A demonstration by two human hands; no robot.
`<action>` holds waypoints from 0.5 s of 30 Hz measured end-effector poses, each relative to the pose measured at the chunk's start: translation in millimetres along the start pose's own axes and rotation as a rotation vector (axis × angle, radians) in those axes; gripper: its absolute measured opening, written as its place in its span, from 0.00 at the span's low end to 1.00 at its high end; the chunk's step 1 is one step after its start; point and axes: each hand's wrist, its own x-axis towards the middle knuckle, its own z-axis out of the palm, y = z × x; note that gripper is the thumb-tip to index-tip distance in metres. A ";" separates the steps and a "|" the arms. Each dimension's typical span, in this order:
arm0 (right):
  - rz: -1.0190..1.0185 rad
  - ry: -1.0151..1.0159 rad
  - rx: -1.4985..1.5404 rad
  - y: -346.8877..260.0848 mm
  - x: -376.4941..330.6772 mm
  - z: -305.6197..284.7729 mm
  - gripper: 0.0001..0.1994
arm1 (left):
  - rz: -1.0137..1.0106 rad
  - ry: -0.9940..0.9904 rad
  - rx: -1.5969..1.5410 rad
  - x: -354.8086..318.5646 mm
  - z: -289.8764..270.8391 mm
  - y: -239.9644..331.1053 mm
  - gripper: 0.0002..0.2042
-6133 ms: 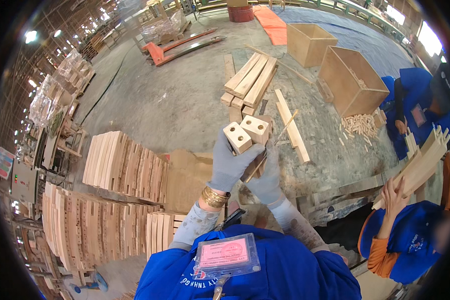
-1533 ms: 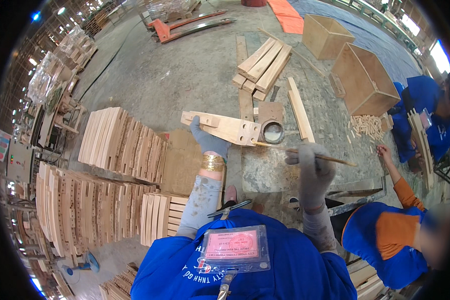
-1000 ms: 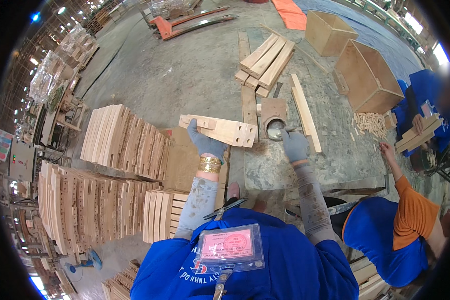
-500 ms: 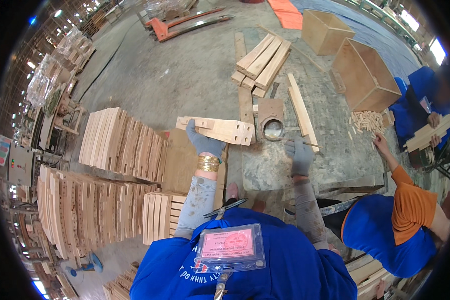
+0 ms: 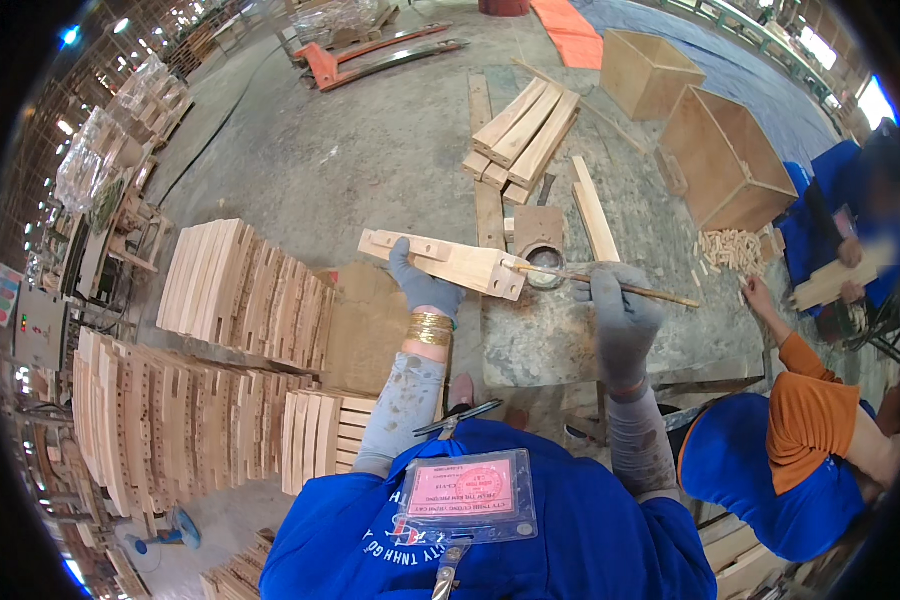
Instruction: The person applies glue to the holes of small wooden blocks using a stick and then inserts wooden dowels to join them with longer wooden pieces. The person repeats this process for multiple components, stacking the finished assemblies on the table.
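My left hand [image 5: 425, 285], gloved in grey, grips a pale wooden furniture part [image 5: 460, 262] with round holes in its right end. A narrow raised strip lies along the part's far left side. In my gloved right hand [image 5: 625, 325] is a thin brush-like stick [image 5: 665, 294], its tip at the holed end of the part. Just behind that tip is a round pot [image 5: 543, 270] with whitish contents, partly hidden by the stick. It stands against a brown board [image 5: 538, 222] on the worktable [image 5: 530, 345].
Stacked wooden parts [image 5: 195, 415] stand at my left. More wood pieces [image 5: 530, 130] lie on the table's far side, beside long strips [image 5: 595, 215]. Right of them are plywood boxes [image 5: 720, 165] and a dowel pile [image 5: 730, 250]. A co-worker's hand [image 5: 760, 295] reaches toward the dowels.
My right hand has lifted from near the pot, turning the stick so its tip meets the part's holed end. The left hand has shifted slightly right with the part.
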 end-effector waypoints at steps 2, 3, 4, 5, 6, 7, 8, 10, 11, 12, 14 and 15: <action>-0.101 -0.021 -0.101 0.2 0.9 1.4 0.03 | -0.004 -0.007 0.000 -4.9 4.3 -0.9 0.29; -0.150 -0.029 -0.151 0.7 1.4 1.9 0.03 | -0.008 -0.009 0.005 -8.0 6.8 -1.0 0.29; -0.170 -0.039 -0.170 2.2 1.5 2.2 0.03 | -0.013 -0.012 0.010 -11.0 9.4 -1.0 0.29; -0.189 -0.052 -0.187 4.0 1.0 3.0 0.03 | -0.014 -0.023 0.011 -12.2 9.0 -0.5 0.29; -0.208 -0.063 -0.203 4.8 1.0 3.1 0.03 | -0.016 -0.035 0.013 -13.3 8.6 -0.1 0.29; -0.281 -0.070 -0.266 4.5 2.2 2.2 0.03 | -0.019 -0.047 0.015 -14.1 8.9 -0.2 0.28; -0.354 -0.079 -0.328 4.1 3.9 1.6 0.03 | -0.017 -0.039 0.010 -14.2 8.6 0.1 0.28; -0.334 -0.077 -0.326 1.6 3.4 0.9 0.03 | -0.015 -0.023 0.002 -14.1 9.0 -0.1 0.28; -0.240 -0.067 -0.262 -0.8 0.5 1.2 0.03 | -0.007 -0.014 0.004 -12.8 8.2 -0.3 0.28; -0.147 -0.058 -0.197 -3.4 -1.2 1.9 0.03 | 0.001 -0.004 0.007 -11.3 7.7 -0.2 0.28; -0.035 -0.009 -0.116 -9.5 1.1 5.2 0.05 | 0.010 0.005 0.012 -10.9 8.3 -0.8 0.28; 0.021 0.017 -0.076 -11.7 2.0 5.5 0.06 | 0.012 0.003 0.013 -11.6 9.6 -1.2 0.28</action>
